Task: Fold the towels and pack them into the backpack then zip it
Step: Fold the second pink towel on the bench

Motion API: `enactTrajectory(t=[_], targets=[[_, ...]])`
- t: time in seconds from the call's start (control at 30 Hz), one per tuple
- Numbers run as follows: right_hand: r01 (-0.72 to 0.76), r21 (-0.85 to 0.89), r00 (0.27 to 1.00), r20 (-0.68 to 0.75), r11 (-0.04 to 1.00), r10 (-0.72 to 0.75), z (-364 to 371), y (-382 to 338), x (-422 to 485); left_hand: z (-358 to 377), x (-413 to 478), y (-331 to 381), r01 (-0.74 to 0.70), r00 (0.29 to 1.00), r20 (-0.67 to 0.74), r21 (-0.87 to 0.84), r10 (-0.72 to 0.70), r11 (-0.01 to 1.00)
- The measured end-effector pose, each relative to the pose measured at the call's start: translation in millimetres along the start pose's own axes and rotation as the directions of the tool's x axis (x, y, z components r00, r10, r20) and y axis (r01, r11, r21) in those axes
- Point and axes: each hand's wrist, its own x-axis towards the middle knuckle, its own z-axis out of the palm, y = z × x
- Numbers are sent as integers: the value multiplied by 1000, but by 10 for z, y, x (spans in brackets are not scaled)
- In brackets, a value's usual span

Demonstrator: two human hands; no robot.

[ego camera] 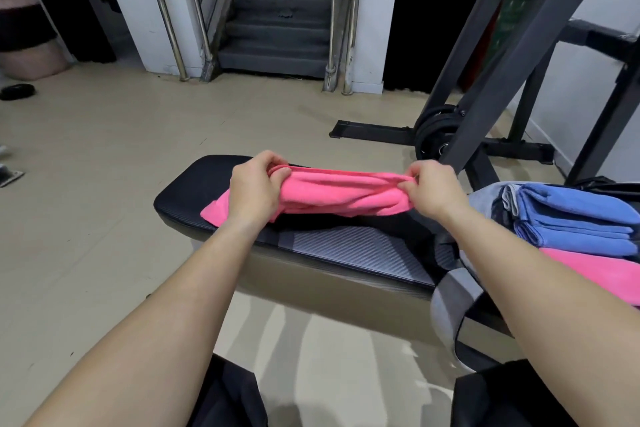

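A pink towel (341,194) is stretched just above the black padded bench (194,191). My left hand (256,187) grips its left end, and my right hand (431,189) pinches its right end. A loose corner of the towel hangs down onto the bench below my left wrist. To the right lies a grey backpack (485,199) with folded blue towels (575,222) stacked on it and another pink towel (602,270) below them. The backpack's grey strap (450,302) hangs over the bench's front edge.
A black weight rack (512,55) with plates (434,135) stands behind the bench at right. Carpeted stairs (277,10) with steel handrails rise at the back. A small black disc (17,92) lies on the beige floor at far left.
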Motion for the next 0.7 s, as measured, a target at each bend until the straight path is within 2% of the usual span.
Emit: enactTrajectory(t=[0.07, 0.1, 0.17, 0.2, 0.27, 0.37, 0.47, 0.53, 0.63, 0.7], targets=[[-68, -83, 998, -5, 994, 68, -189, 88, 17, 44, -18, 61, -5, 999, 40, -33, 6, 999], [-84, -171, 994, 55, 982, 94, -242, 111, -23, 87, -41, 104, -18, 997, 70, -45, 21, 999], [-7, -308, 976, 207, 952, 74, -214, 141, -107, 204, -92, 219, -58, 991, 120, -63, 65, 996], [61, -268, 969, 248, 962, 8, -157, 124, -154, 273, -120, 286, -83, 985, 146, -83, 95, 993], [184, -16, 948, 265, 983, -174, -28, 3, -273, 413, -180, 422, -117, 966, 212, -153, 149, 981], [254, 297, 934, 170, 920, -313, 162, -214, -365, 594, -254, 564, -81, 947, 283, -252, 153, 964], [199, 407, 969, 55, 892, -242, 237, -267, -346, 699, -275, 582, 13, 957, 275, -365, 94, 931], [148, 507, 982, 25, 849, -186, 253, -195, -308, 739, -269, 518, 24, 944, 315, -373, 102, 928], [122, 603, 991, -25, 788, -134, 237, -66, -248, 821, -263, 354, -121, 877, 441, -184, 192, 975], [79, 595, 996, -81, 800, -38, 208, 47, -175, 853, -230, 255, -167, 858, 479, -84, 187, 982]])
